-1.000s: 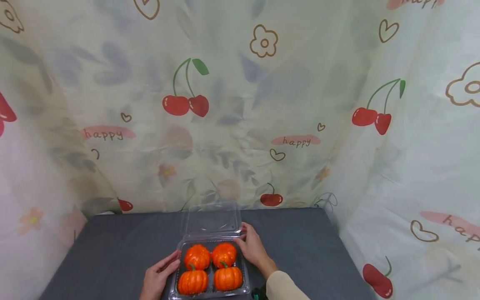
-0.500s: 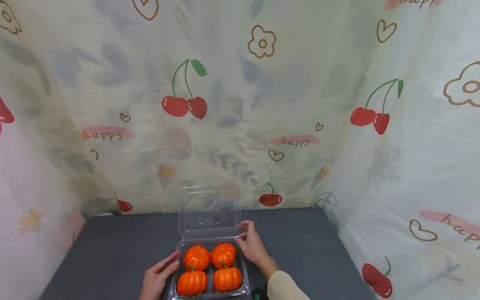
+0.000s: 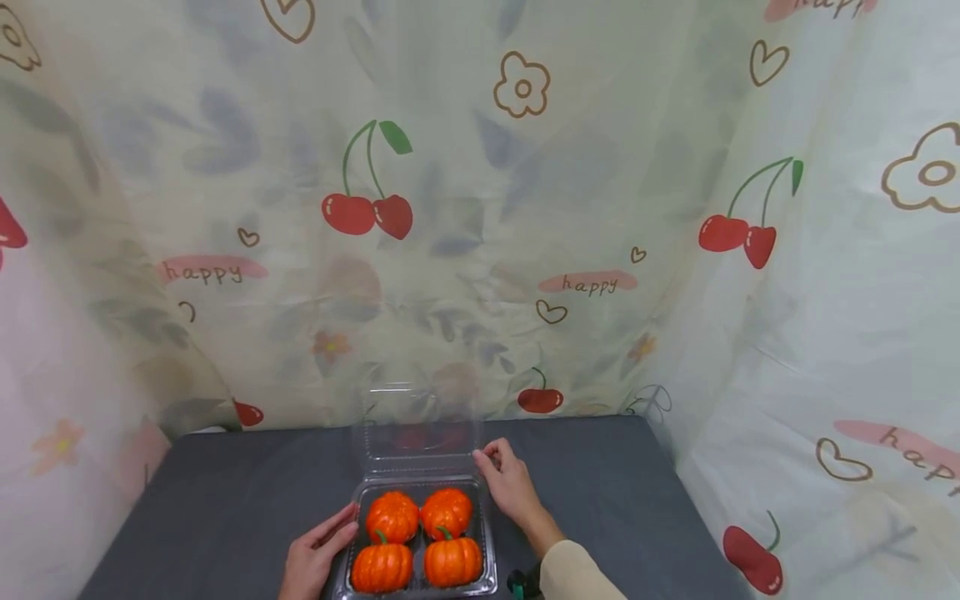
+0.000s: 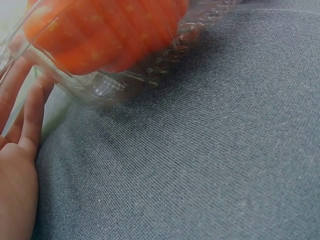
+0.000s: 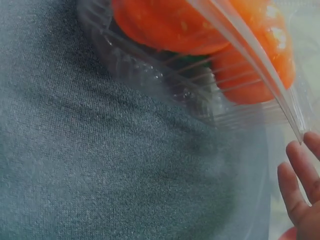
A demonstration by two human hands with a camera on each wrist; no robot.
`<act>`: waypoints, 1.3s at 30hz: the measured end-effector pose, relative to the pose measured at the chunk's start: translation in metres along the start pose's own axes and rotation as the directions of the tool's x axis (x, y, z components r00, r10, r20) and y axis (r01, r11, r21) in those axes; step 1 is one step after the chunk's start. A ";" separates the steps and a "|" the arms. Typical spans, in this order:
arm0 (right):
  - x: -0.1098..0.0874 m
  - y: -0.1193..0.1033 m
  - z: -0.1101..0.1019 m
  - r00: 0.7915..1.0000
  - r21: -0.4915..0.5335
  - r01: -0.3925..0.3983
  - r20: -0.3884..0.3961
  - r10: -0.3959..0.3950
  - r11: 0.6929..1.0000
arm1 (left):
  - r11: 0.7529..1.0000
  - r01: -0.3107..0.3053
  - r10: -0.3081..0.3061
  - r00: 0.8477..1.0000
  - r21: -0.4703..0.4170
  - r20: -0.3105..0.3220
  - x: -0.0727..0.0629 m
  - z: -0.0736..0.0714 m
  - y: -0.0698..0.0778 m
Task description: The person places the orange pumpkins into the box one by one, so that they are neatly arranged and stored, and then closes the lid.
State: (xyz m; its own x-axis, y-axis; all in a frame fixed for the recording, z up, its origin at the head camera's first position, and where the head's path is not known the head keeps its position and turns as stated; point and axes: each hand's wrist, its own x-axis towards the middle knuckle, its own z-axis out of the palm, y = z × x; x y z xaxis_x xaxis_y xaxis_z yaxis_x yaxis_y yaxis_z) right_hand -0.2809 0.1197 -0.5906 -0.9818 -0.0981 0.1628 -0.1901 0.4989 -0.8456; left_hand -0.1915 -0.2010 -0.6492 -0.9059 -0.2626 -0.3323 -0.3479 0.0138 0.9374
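Note:
A clear plastic clamshell container (image 3: 491, 575) stands on the dark grey table with its hinged lid (image 3: 420, 463) raised at the back. Several small orange pumpkins with green stems fill its base, among them a front right pumpkin (image 3: 453, 561). My left hand (image 3: 315, 554) touches the container's left rim with fairly straight fingers; the left wrist view shows fingertips (image 4: 37, 90) against the plastic wall. Beside the back right corner my right hand (image 3: 510, 483) has bent fingers and seems to pinch the lid's lower right edge. In the right wrist view, fingertips (image 5: 295, 150) meet the container's rim.
The dark grey table (image 3: 600, 492) extends on both sides of the container. A curtain (image 3: 465, 167) printed with cherries, hearts and flowers hangs behind and at both sides. A small black and green object (image 3: 517, 583) lies by the right sleeve (image 3: 577, 571).
The lid first rose from a flatter tilt to more upright, then sank slightly. My right thumb moved up from the base rim to the lid's edge. The left hand has stayed in place.

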 end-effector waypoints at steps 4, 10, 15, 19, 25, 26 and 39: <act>0.000 -0.001 -0.001 0.999 0.016 -0.032 0.005 0.032 0.999 | 1.000 -0.014 0.014 1.000 0.005 -0.007 -0.001 0.000 0.000; 0.001 0.000 -0.005 0.998 0.081 -0.056 0.038 0.053 0.995 | 1.000 -0.010 0.010 1.000 0.011 -0.003 -0.001 0.001 0.001; -0.001 0.001 -0.009 0.998 0.125 -0.032 0.060 0.024 0.992 | 1.000 -0.005 0.005 1.000 0.008 -0.006 0.000 0.002 0.001; -0.002 0.002 -0.010 0.998 0.148 -0.020 0.069 0.010 0.989 | 1.000 0.004 -0.003 1.000 0.008 -0.013 0.001 0.002 0.001; -0.004 0.002 -0.012 0.996 0.162 -0.036 0.085 0.022 0.986 | 1.000 0.003 -0.003 1.000 0.009 -0.019 0.000 0.002 0.000; -0.005 0.003 -0.012 0.996 0.165 -0.040 0.089 0.025 0.985 | 1.000 0.004 -0.003 1.000 0.011 -0.020 0.001 0.002 0.000; -0.014 0.011 -0.019 0.992 0.166 -0.068 0.112 0.050 0.984 | 1.000 0.009 -0.009 1.000 0.025 -0.009 0.002 0.000 -0.001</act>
State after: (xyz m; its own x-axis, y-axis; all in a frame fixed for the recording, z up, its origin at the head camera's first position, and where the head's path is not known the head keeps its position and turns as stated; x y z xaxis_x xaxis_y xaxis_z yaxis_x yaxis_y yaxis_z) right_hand -0.2689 0.1426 -0.5924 -0.9837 -0.1684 0.0624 -0.1196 0.3546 -0.9273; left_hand -0.1932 -0.2015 -0.6506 -0.9004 -0.2716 -0.3399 -0.3622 0.0351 0.9315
